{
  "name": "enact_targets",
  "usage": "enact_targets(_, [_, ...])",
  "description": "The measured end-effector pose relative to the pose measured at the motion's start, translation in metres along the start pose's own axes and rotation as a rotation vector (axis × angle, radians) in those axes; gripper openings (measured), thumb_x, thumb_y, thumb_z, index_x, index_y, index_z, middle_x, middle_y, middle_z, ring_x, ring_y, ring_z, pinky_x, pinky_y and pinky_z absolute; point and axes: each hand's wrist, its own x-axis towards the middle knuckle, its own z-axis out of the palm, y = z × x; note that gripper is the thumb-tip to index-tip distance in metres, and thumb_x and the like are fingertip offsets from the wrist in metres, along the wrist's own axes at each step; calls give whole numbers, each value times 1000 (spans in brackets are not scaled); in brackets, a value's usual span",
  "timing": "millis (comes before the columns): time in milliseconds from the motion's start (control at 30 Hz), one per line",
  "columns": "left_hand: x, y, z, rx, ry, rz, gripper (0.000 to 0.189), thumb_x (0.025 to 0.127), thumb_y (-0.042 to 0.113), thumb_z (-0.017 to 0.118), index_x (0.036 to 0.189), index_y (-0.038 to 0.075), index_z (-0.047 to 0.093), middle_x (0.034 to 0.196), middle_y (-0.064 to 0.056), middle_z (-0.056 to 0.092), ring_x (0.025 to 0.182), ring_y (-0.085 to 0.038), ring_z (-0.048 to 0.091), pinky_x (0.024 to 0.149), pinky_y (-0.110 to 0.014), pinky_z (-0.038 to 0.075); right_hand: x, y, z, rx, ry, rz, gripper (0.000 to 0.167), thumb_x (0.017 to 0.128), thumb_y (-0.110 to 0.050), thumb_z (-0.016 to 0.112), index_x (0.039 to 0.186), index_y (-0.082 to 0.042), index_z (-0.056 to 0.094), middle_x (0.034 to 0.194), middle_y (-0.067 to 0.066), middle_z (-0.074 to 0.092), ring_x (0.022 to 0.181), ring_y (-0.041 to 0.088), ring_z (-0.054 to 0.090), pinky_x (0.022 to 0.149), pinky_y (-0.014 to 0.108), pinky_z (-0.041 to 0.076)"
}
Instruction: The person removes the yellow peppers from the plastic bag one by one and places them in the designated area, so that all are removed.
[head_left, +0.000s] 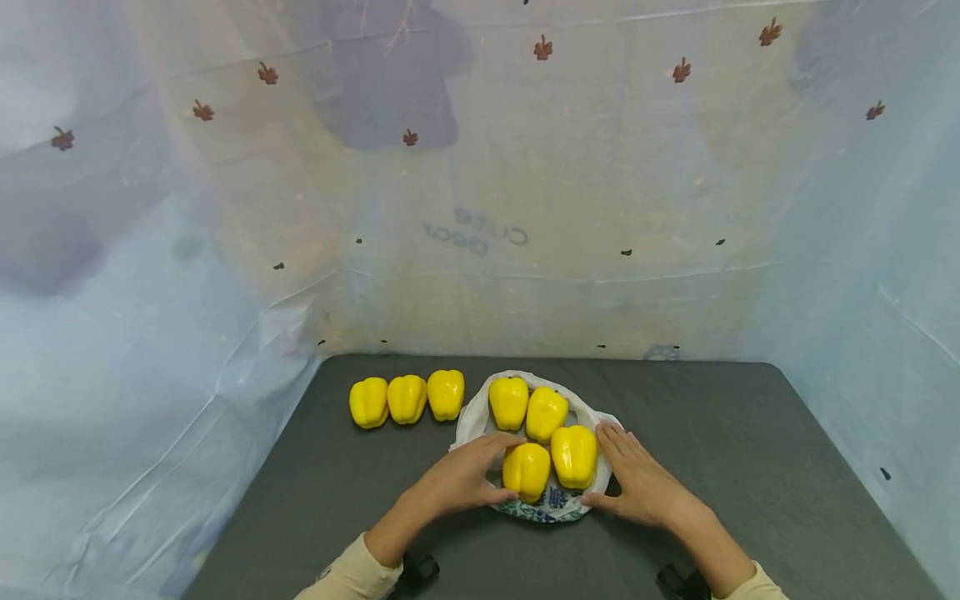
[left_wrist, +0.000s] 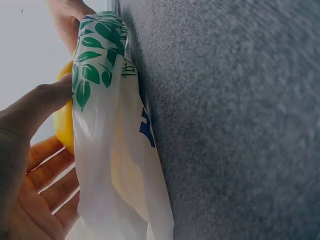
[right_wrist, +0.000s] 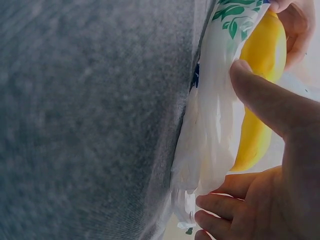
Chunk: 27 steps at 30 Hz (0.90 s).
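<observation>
In the head view, a white plastic bag (head_left: 471, 423) with a leaf print lies spread on the dark table, with several yellow bell peppers (head_left: 508, 403) on it. My left hand (head_left: 468, 472) holds the nearest left yellow bell pepper (head_left: 527, 473), fingertips at its far side and thumb at its near side. The right hand (head_left: 643, 482) rests along the bag's right rim beside another pepper (head_left: 574, 457), fingers fairly straight. In the right wrist view, that hand's thumb (right_wrist: 245, 67) touches the bag's edge. The bag's printed side (left_wrist: 100, 50) shows in the left wrist view.
Left of the bag, three more yellow bell peppers (head_left: 407, 399) stand in a row near the back of the dark table (head_left: 720, 433). A pale printed sheet (head_left: 570, 208) hangs behind the table and along both sides.
</observation>
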Motion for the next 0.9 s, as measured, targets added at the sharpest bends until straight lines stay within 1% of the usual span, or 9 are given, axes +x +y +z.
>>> enact_targets(167, [-3, 0, -6, -31, 21, -25, 82, 93, 43, 87, 161, 18, 49, 158, 4, 54, 143, -16, 54, 115, -41, 52, 0, 0, -1, 3, -3, 2, 117, 92, -64, 78, 166, 9, 25, 174, 28, 23, 161, 49, 21, 130, 65, 17])
enact_targets(367, [-6, -1, -16, -25, 51, -46, 80, 92, 39, 88, 159, 17, 51, 158, 2, 55, 144, -20, 55, 115, -42, 52, 0, -1, -2, 4, -3, 1, 117, 92, -64, 78, 166, 9, 25, 174, 28, 23, 160, 49, 22, 130, 66, 17])
enact_targets(567, [-12, -8, -27, -1, 81, -70, 80, 92, 42, 87, 159, 19, 50, 157, 1, 55, 141, -19, 57, 115, -43, 52, 0, 0, -2, -2, -7, 6, 117, 91, -64, 78, 166, 8, 25, 174, 28, 24, 161, 49, 21, 130, 65, 16])
enact_targets(733, [-19, -13, -36, 0, 111, -63, 78, 93, 39, 87, 159, 17, 51, 156, -3, 57, 141, -24, 57, 113, -48, 53, 1, 0, -2, -8, -3, 5, 117, 91, -64, 78, 166, 9, 25, 174, 28, 24, 161, 48, 22, 130, 65, 17])
enact_targets(900, [-24, -19, -42, 0, 132, -76, 79, 93, 37, 88, 159, 17, 51, 156, -2, 57, 141, -22, 58, 113, -46, 53, 1, 1, -1, -12, 5, -4, 117, 91, -64, 78, 166, 10, 26, 173, 29, 24, 160, 49, 22, 130, 66, 17])
